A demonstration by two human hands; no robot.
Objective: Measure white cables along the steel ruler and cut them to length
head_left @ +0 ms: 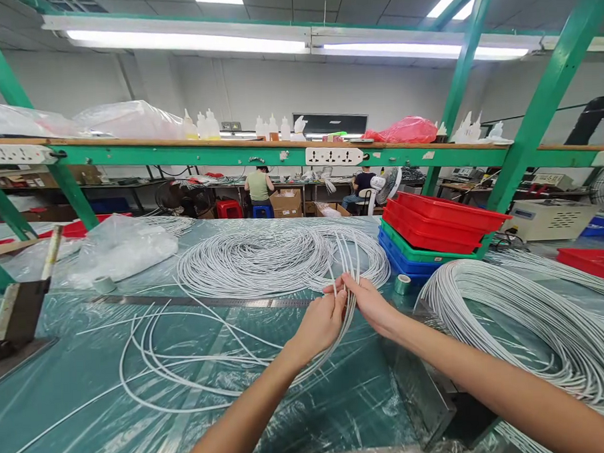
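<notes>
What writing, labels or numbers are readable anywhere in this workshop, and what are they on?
No text here can be read.
Steel ruler on the table: scale marks show, numbers too small to read.
Cardboard box at the back: any print is too blurred.
Power strip on the green beam: any marking is too small.
White cords held by the left hand and right hand: no print shows.

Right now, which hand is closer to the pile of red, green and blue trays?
Right. The right hand holds the white wires just left of the trays; the left hand grips the same wires, farther left.
</notes>
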